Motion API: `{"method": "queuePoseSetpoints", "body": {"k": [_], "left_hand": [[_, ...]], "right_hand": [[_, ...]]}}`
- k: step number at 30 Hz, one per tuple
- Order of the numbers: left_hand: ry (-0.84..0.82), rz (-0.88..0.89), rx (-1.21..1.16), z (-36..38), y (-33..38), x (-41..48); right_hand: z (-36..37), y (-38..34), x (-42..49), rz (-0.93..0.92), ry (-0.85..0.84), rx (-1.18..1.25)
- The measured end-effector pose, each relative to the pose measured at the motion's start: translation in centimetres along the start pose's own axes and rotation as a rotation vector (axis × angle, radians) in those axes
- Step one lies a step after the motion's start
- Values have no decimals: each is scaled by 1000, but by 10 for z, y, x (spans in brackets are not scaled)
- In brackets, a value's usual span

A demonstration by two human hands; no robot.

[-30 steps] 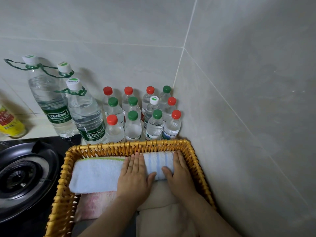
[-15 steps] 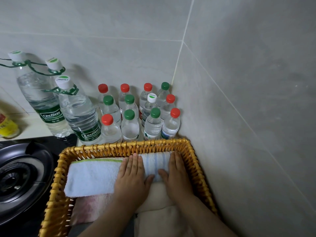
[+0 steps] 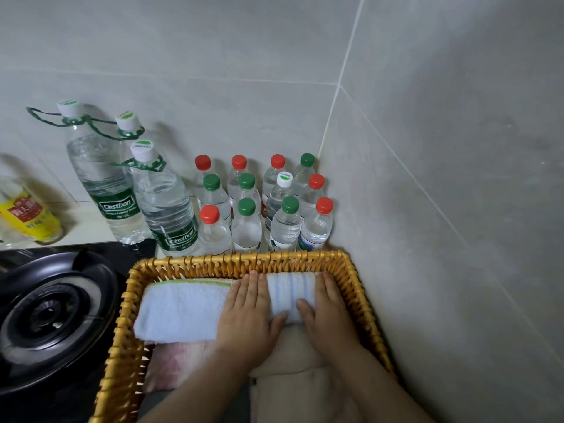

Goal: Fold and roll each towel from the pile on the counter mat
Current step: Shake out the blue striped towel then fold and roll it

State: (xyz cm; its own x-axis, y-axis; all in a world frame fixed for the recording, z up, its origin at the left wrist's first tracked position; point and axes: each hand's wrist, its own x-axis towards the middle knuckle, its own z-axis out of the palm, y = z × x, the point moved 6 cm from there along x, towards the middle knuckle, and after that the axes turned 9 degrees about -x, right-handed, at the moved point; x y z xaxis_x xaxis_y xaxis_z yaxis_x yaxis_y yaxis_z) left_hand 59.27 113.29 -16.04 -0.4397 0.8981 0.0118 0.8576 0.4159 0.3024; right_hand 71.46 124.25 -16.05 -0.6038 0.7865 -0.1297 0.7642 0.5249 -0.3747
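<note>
A rolled white towel with pale blue stripes point(image 3: 290, 296) lies against the far wall of a yellow wicker basket point(image 3: 189, 264). My left hand point(image 3: 247, 315) rests flat over its left end and my right hand point(image 3: 328, 309) over its right end, thumbs at the near side of the roll. To the left lies a white towel roll with a green edge point(image 3: 180, 312). A pink towel point(image 3: 177, 361) and a beige towel point(image 3: 293, 361) lie nearer me in the basket, partly under my arms.
Several small water bottles point(image 3: 247, 221) and three large ones point(image 3: 164, 206) stand behind the basket in the tiled corner. A black gas burner point(image 3: 52, 315) sits left of the basket. A yellow-labelled bottle point(image 3: 27, 215) lies at the far left. The wall rises close on the right.
Both hands stay flat on the striped roll at the far end of the basket. Only the view has shifted slightly.
</note>
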Motion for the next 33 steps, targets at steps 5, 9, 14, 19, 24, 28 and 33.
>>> {"method": "queuePoseSetpoints", "body": {"k": [5,9,14,19,24,28,33], "left_hand": [[177,53,8,-50,-25,-13],[196,-92,63,-64,-70,-34],[48,-429,4,-50,-91,-41],[47,-502,42,-39,-88,-31],[16,-515,20,-29,-88,-30],[17,-523,12,-33,-86,-31],[26,-498,14,-44,-86,-34]], "right_hand": [[-28,-13,-11,-107,254,-101],[-31,-27,-9,-234,325,-141],[-15,-29,-2,-80,217,-164],[-3,-26,-1,-1,192,-129],[4,-27,-1,-14,222,-169],[2,-26,-1,-32,185,-163],[-9,-32,-4,-85,160,-253]]}}
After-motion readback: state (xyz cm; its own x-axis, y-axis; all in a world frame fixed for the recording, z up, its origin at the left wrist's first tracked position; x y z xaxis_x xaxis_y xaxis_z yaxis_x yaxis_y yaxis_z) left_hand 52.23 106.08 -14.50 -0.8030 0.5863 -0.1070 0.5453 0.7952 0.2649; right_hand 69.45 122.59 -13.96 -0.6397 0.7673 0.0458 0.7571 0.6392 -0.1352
